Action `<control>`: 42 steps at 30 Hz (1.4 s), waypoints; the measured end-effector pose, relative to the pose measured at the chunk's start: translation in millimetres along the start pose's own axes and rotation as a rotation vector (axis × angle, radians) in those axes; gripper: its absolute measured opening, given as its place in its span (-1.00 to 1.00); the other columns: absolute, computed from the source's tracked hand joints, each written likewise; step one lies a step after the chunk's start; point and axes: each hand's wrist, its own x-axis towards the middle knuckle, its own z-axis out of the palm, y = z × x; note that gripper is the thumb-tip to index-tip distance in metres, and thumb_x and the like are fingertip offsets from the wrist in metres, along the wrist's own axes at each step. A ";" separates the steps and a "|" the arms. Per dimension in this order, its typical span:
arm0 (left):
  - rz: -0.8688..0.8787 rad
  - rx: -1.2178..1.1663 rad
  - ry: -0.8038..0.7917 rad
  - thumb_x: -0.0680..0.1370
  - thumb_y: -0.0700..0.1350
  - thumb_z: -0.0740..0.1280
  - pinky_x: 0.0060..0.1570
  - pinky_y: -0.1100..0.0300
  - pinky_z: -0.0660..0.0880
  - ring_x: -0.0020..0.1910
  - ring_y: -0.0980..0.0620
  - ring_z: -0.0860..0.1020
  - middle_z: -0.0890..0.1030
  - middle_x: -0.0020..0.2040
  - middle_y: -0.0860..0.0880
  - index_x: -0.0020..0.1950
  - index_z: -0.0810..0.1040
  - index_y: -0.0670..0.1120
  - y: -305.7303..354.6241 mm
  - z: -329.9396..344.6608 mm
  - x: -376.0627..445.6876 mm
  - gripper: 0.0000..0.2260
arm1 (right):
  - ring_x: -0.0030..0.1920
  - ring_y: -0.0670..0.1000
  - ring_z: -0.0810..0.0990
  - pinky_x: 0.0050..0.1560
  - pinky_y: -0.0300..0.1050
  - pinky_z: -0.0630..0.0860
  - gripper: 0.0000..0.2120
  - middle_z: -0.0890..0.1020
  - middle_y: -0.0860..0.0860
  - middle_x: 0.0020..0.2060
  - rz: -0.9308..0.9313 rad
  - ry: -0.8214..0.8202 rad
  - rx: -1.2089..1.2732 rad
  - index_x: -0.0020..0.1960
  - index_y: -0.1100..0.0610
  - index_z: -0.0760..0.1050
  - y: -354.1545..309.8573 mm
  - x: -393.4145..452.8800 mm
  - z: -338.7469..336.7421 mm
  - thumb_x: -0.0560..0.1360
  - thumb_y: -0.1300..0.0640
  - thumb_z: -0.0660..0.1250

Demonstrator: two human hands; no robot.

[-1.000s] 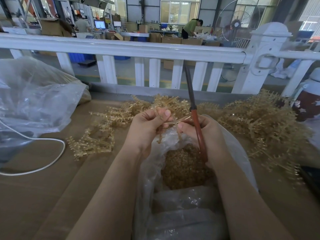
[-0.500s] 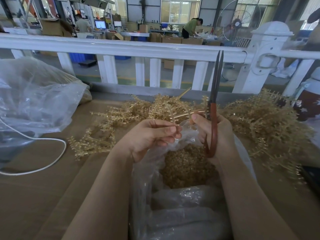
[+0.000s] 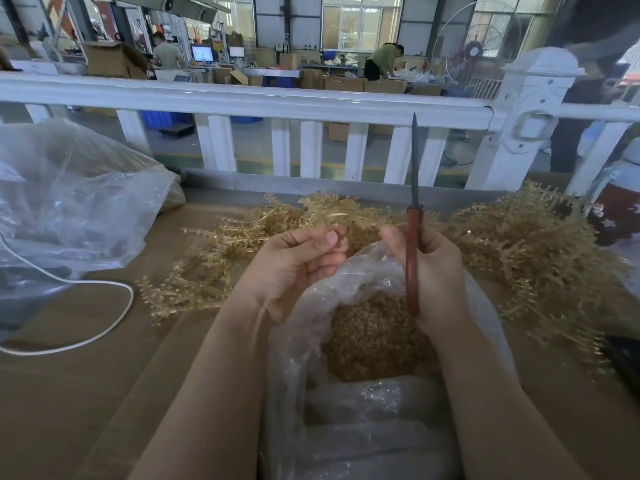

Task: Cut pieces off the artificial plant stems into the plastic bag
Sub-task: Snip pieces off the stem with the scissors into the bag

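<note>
Mostly mid-job: the clear crinkled plastic bag (image 3: 346, 292), open between both forearms, already holds a deep layer of small golden-brown cut pieces (image 3: 374, 341), so plenty of trimming looks done. Left hand (image 3: 294, 268), just left of the bag mouth, is curled shut with thumb and fingertips pinching something thin; probably a short pale gold stem bit, too small to tell for sure. Right hand (image 3: 429, 271), over the bag's far rim, is closed around the red-brown handles of a pair of long dark-bladed scissors (image 3: 412, 244); blades point straight up and look shut, no stem between them. Lots left: 1 big heap of uncut gold plastic artificial plant stems (image 3: 519, 244) sits right of and behind the bag, 1 smaller spread of the same stems (image 3: 194, 282) lies left of the bag on the brown cardboard-covered table (image 3: 86, 393). Further left of the bag: another large clear plastic bag (image 3: 69, 209), crumpled, and a white cable (image 3: 104, 334). White railing (image 3: 242, 102) runs behind the bag. My read: between cuts, next stem needs picking up.
</note>
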 end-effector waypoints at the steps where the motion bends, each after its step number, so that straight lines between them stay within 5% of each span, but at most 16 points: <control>1: 0.019 -0.018 0.025 0.38 -0.16 0.46 -0.20 0.30 0.60 -0.25 0.10 0.67 0.72 -0.17 -0.08 -0.03 0.71 -0.15 0.4 0.5 0.3 -0.80 | -0.17 -0.09 0.70 -0.10 -0.20 0.58 -0.72 0.73 -0.06 -0.24 -0.010 0.005 -0.037 -0.16 0.03 0.67 0.6 0.2 0.0 0.29 -0.15 0.53; 7: 0.133 0.039 0.155 0.41 -0.25 0.45 -0.14 0.27 0.61 -0.23 0.08 0.66 0.71 -0.04 -0.08 -0.16 0.70 -0.10 0.1 4.8 1.9 -0.92 | -0.18 -0.19 0.63 -0.13 -0.22 0.51 -0.53 0.65 -0.17 -0.25 -0.077 -0.079 -0.389 -0.13 -0.02 0.55 7.7 0.7 -2.5 0.26 -0.39 0.44; 9: 0.181 0.085 0.203 0.47 -0.32 0.43 -0.08 0.21 0.61 -0.22 0.06 0.65 0.72 -0.06 -0.06 -0.23 0.70 -0.07 -1.6 5.9 2.4 -0.82 | -0.11 -0.29 0.58 -0.16 -0.27 0.43 -0.58 0.63 -0.23 -0.17 -0.085 -0.128 -0.559 -0.11 -0.09 0.54 10.8 0.5 -3.1 0.29 -0.40 0.45; 12: 0.245 0.131 0.243 0.52 -0.35 0.39 -0.03 0.20 0.63 -0.17 0.04 0.67 0.70 -0.18 -0.07 -0.15 0.66 -0.12 -3.6 5.8 3.6 -0.84 | -0.04 -0.41 0.48 -0.22 -0.38 0.36 -0.57 0.50 -0.47 -0.07 -0.163 -0.199 -0.798 -0.14 -0.18 0.46 10.6 -3.0 -2.6 0.27 -0.50 0.35; 15: 0.294 0.126 0.233 0.54 -0.38 0.36 -0.09 0.26 0.60 -0.16 0.05 0.67 0.69 -0.20 -0.08 -0.04 0.62 -0.22 -4.7 6.0 4.4 -0.91 | -0.13 -0.33 0.50 -0.28 -0.43 0.34 -0.54 0.52 -0.38 -0.15 -0.185 -0.237 -0.935 -0.09 -0.21 0.42 11.7 -4.0 -1.6 0.27 -0.54 0.31; 42: 0.346 0.129 0.234 0.51 -0.39 0.37 -0.11 0.26 0.59 -0.16 0.02 0.69 0.72 -0.18 -0.10 -0.15 0.65 -0.17 -6.0 3.4 6.2 -0.85 | -0.28 -0.34 0.40 -0.22 -0.49 0.23 -0.53 0.42 -0.40 -0.32 -0.318 -0.152 -1.009 -0.09 -0.23 0.40 9.8 -9.8 0.5 0.25 -0.56 0.27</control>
